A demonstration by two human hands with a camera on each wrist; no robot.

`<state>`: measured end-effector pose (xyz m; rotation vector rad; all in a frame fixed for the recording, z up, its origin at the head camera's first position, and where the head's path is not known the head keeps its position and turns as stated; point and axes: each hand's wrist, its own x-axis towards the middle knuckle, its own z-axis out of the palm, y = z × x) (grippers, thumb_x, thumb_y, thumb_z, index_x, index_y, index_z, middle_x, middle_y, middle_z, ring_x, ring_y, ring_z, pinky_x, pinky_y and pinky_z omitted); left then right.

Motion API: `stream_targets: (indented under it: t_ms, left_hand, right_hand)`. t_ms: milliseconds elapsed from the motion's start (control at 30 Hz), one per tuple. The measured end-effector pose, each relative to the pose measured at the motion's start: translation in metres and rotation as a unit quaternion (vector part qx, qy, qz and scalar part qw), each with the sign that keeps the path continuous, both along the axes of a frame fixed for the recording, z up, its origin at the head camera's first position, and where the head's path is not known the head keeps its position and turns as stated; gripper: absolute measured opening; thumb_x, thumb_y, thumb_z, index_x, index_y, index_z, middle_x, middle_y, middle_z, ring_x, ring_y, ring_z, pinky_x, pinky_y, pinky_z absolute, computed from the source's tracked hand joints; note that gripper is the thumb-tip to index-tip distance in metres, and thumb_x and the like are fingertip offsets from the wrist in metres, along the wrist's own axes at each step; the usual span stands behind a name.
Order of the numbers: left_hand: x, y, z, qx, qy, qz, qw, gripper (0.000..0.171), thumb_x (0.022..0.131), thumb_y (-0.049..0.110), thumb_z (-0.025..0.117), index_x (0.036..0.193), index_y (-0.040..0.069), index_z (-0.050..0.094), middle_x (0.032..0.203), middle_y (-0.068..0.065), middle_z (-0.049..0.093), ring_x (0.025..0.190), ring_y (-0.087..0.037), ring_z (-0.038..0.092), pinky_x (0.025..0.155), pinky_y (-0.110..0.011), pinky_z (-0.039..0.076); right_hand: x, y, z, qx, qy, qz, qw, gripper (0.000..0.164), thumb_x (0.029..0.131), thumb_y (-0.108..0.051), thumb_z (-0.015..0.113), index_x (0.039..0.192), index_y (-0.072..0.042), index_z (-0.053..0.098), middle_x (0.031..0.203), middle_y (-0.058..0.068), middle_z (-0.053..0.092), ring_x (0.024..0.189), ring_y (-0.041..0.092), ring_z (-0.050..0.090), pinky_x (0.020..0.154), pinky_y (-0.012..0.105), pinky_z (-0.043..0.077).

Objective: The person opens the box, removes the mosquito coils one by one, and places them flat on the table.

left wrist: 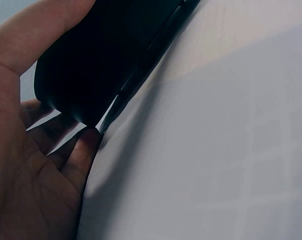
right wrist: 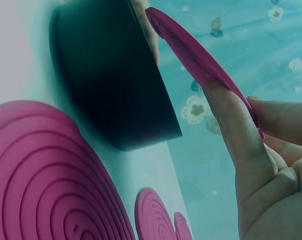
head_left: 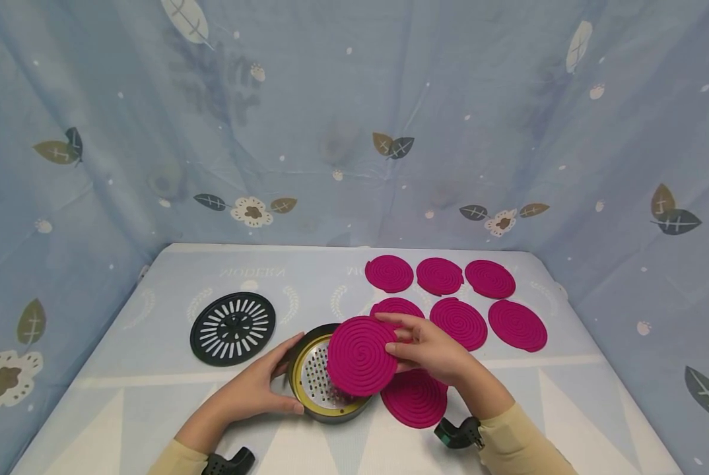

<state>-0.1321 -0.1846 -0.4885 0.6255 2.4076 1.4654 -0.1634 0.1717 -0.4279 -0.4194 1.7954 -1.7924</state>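
Observation:
A round black mosquito coil tin (head_left: 338, 418) with a yellow ring and a perforated metal plate inside sits on the table. My left hand (head_left: 250, 394) grips its left side, thumb at the near edge and fingers round the wall; the left wrist view shows the dark tin (left wrist: 116, 45) between them. My right hand (head_left: 432, 349) pinches a magenta spiral mosquito coil (head_left: 362, 356) by its right edge. That coil is tilted above the tin, covering its right part. In the right wrist view, the coil (right wrist: 196, 62) appears edge-on between thumb and fingers, apart from the tin (right wrist: 111, 75).
Under the right hand lies another magenta coil (head_left: 415, 404), partly hidden. Several more coils (head_left: 458, 323) lie in rows behind and to the right. A black slotted round lid (head_left: 234, 328) rests left of the tin. Patterned blue curtain (head_left: 342, 99) surrounds the table's back and sides.

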Motion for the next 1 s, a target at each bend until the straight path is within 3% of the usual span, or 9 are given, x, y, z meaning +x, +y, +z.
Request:
stream_targets:
  t_ms: [233,500,833,1000]
  left_hand:
    - [0.0,0.001,0.001,-0.002,-0.003,0.0,1.0,0.126,0.056,0.047,0.094,0.158,0.022,0.025,0.158,0.004,0.03,0.143,-0.014,0.029,0.114,-0.034,0.035]
    - [0.0,0.001,0.002,-0.006,-0.004,0.002,1.0,0.125,0.056,0.047,0.094,0.158,0.022,0.025,0.158,0.004,0.03,0.144,-0.015,0.029,0.115,-0.035,0.035]
    - [0.0,0.002,0.003,-0.008,-0.009,0.005,0.9999,0.124,0.057,0.047,0.094,0.158,0.023,0.026,0.158,0.004,0.03,0.143,-0.016,0.03,0.114,-0.033,0.035]
    - [0.0,0.001,0.003,-0.007,-0.009,0.003,0.9999,0.123,0.058,0.046,0.094,0.157,0.024,0.025,0.158,0.004,0.03,0.143,-0.016,0.03,0.114,-0.032,0.035]
  right_hand:
    - [0.003,0.014,0.0,0.017,0.005,-0.03,0.999,0.062,0.094,-0.007,0.067,0.15,-0.015,0.042,0.113,0.023,0.065,0.09,0.032,0.071,0.079,0.049,0.061]
    - [0.008,0.032,0.0,0.026,0.011,-0.052,0.998,0.063,0.094,-0.007,0.066,0.151,-0.016,0.041,0.122,0.019,0.065,0.092,0.033,0.07,0.078,0.045,0.062]
    - [0.012,0.056,-0.004,0.028,0.02,-0.076,0.997,0.065,0.094,-0.009,0.067,0.152,-0.014,0.038,0.115,0.022,0.064,0.082,0.023,0.069,0.072,0.037,0.064]
    - [0.016,0.066,-0.006,0.015,0.021,-0.082,0.996,0.066,0.095,-0.009,0.066,0.153,-0.01,0.035,0.108,0.022,0.063,0.081,0.022,0.068,0.074,0.038,0.064]
